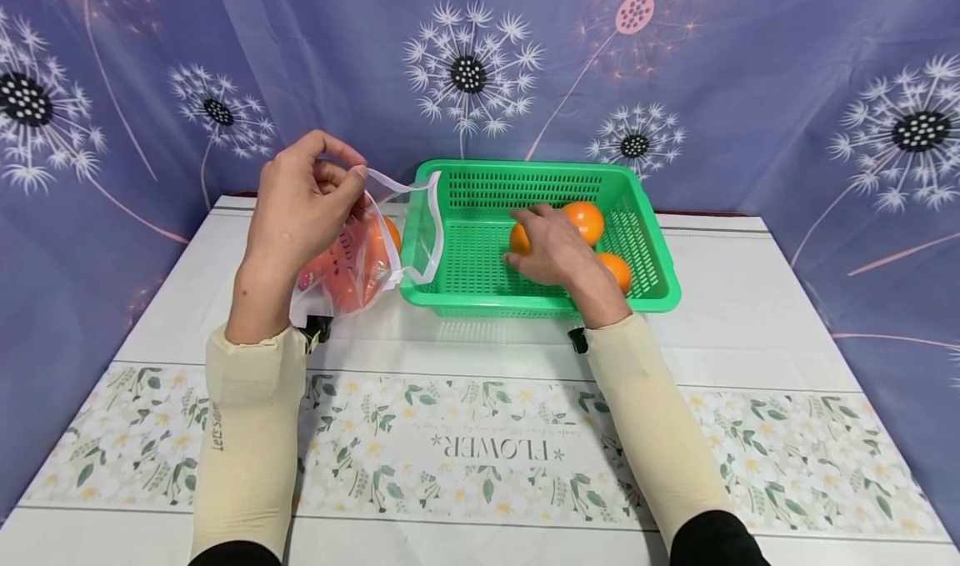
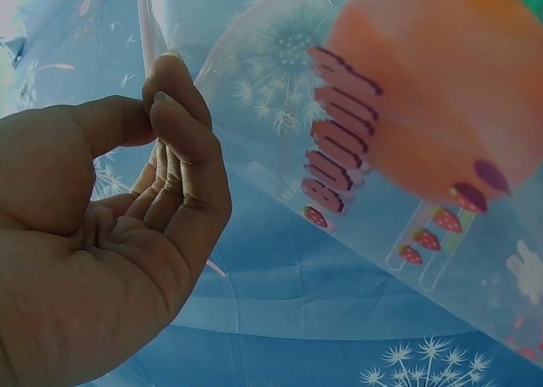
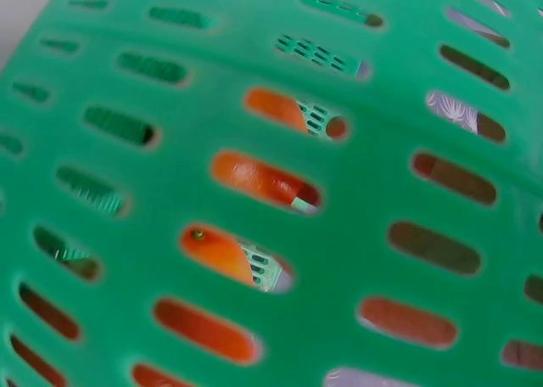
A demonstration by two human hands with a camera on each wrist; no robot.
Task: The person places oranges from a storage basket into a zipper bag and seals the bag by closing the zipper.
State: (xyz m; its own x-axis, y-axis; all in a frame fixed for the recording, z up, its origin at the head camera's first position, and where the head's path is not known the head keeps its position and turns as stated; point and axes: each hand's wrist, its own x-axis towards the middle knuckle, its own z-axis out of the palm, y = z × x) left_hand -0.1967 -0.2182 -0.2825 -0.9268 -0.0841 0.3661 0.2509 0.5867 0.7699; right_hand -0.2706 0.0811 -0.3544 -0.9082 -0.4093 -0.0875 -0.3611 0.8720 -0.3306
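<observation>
My left hand point(image 1: 303, 203) pinches the white-edged rim of a clear printed plastic bag point(image 1: 437, 237) between thumb and fingertips. Inside the bag, orange fruits point(image 1: 378, 245) show through the film, with pink lettering and strawberries printed over them in the left wrist view. The bag's mouth spreads over the left end of a green plastic basket point(image 1: 450, 299). My right hand point(image 1: 551, 245) reaches down into the basket, thumb and fingers around an orange point(image 1: 518, 238). Two more oranges lie beside it, one behind point(image 1: 584, 222) and another nearer point(image 1: 617, 272), partly covered by my wrist.
The basket stands at the back of a table with a white, flower-printed cover point(image 1: 480, 449). Behind it hangs a blue-purple dandelion-patterned cloth point(image 1: 337, 57). In the right wrist view, the slotted basket wall point(image 3: 356, 260) blocks most of my right hand.
</observation>
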